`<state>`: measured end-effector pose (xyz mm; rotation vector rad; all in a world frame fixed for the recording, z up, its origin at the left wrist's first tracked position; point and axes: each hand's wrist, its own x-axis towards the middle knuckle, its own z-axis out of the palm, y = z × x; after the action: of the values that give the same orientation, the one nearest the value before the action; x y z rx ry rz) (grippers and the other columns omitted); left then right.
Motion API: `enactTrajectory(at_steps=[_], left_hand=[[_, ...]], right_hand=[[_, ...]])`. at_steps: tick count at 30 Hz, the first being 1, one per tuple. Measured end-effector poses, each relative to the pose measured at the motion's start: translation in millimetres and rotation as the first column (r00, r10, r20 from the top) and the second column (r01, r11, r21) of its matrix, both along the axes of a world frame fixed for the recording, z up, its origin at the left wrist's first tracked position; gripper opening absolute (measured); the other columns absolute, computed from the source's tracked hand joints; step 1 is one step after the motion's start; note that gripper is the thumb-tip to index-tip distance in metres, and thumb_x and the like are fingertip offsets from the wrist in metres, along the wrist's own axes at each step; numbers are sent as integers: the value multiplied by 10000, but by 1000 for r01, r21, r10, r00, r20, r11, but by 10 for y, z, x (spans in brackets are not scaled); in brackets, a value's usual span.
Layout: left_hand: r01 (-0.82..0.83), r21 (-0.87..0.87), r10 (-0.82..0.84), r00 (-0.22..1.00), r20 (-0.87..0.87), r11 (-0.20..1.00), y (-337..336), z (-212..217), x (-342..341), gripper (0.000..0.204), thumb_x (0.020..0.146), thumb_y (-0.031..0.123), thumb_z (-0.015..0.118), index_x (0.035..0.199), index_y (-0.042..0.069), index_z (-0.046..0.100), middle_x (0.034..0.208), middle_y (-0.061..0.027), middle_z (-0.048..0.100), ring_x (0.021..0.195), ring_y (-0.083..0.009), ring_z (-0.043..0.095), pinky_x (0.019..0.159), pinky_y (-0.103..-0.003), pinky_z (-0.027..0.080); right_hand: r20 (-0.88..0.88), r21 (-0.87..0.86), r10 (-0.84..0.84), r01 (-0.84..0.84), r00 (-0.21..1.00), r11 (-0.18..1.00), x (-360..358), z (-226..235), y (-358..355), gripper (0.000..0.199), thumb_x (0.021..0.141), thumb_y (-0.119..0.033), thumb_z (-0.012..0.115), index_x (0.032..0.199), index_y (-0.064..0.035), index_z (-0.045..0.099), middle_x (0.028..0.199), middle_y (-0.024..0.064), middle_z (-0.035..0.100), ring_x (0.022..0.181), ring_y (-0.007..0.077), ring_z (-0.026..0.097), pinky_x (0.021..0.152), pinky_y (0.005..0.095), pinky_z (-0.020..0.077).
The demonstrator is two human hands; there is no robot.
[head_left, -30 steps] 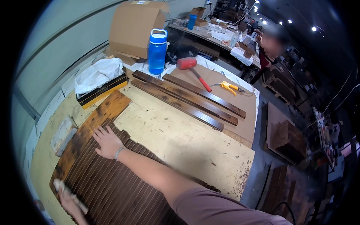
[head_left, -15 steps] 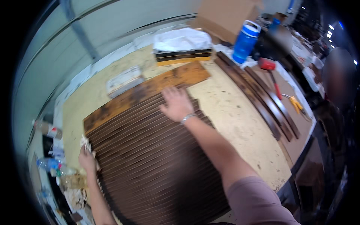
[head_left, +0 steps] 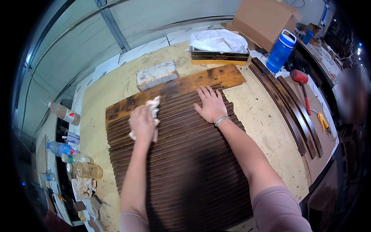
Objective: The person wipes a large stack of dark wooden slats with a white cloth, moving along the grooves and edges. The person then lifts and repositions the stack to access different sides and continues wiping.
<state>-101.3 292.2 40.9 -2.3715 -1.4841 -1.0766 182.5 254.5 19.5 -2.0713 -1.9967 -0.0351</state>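
Many dark brown wooden slats (head_left: pixel 181 127) lie side by side on the table, their ends uneven. My left hand (head_left: pixel 142 123) is closed around a crumpled white cloth (head_left: pixel 154 106) and presses it on the slats near their far left part. Toward the far right end of the slats my right hand (head_left: pixel 211 104) rests flat, fingers spread, with a bracelet at the wrist. A wider stained board (head_left: pixel 174 89) lies along the far edge of the slats, and a whitish wrapped block (head_left: pixel 156 74) sits behind it.
Dark curved wooden pieces (head_left: pixel 284 112), a red mallet (head_left: pixel 299 76) and a yellow-handled tool (head_left: pixel 321 121) lie on the right. A blue bottle (head_left: pixel 281 52) and a box with white cloth (head_left: pixel 220 58) stand behind. Several plastic bottles (head_left: pixel 87 170) line the left edge.
My left hand has moved with the cloth from the slats' left edge, rightward and onto their top. My right hand still lies flat on the slats. The whole view has shifted.
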Motion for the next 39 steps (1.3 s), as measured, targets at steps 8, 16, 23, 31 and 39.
enactTrajectory(at_steps=[8, 16, 23, 31, 39], left_hand=[[107, -199, -143, 974, -175, 974, -33, 100, 570, 297, 817, 17, 656, 1023, 173, 802, 1110, -22, 706, 1073, -267, 594, 876, -413, 419], [303, -245, -356, 910, -213, 921, -379, -40, 314, 437, 852, 136, 675, 1275, 245, 697, 1368, -41, 618, 1239, -295, 555, 1060, -481, 434], [-330, -118, 307, 935, -178, 937, -495, -233, -2452, 309, 873, 27, 615, 1134, 126, 747, 1168, -126, 703, 1058, -369, 652, 960, -459, 506], [117, -569, 33, 969, 245, 814, -960, 495, -452, 346, 932, 111, 591, 1262, 13, 633, 1250, -193, 644, 1159, -313, 611, 1056, -435, 462], [13, -304, -56, 990, -131, 953, -1113, 11, -1335, 394, 823, 19, 660, 1169, 180, 758, 1301, -89, 657, 1204, -316, 588, 1068, -448, 463]], right_hand=[[5, -31, -3, 4, 1000, 1000, 1, 25, 15, 705, 988, -504, 484, 1560, -104, 380, 1635, 83, 358, 1534, 258, 262, 1253, 483, 198], [-47, -45, 3, -5, 999, 999, -11, 71, 37, 713, 972, -468, 492, 1570, -104, 357, 1625, 79, 369, 1530, 256, 268, 1256, 491, 189], [-32, -91, 2, -5, 999, 996, -94, 58, 58, 722, 986, -496, 469, 1589, -128, 323, 1658, 63, 311, 1550, 243, 222, 1265, 482, 167], [37, -105, -22, 26, 999, 994, -5, 62, 52, 715, 997, -501, 459, 1593, -133, 318, 1665, 56, 298, 1547, 240, 232, 1259, 479, 188], [24, -132, -22, 25, 999, 991, -62, 117, 37, 715, 999, -498, 455, 1598, -135, 309, 1670, 58, 288, 1551, 240, 220, 1265, 471, 171]])
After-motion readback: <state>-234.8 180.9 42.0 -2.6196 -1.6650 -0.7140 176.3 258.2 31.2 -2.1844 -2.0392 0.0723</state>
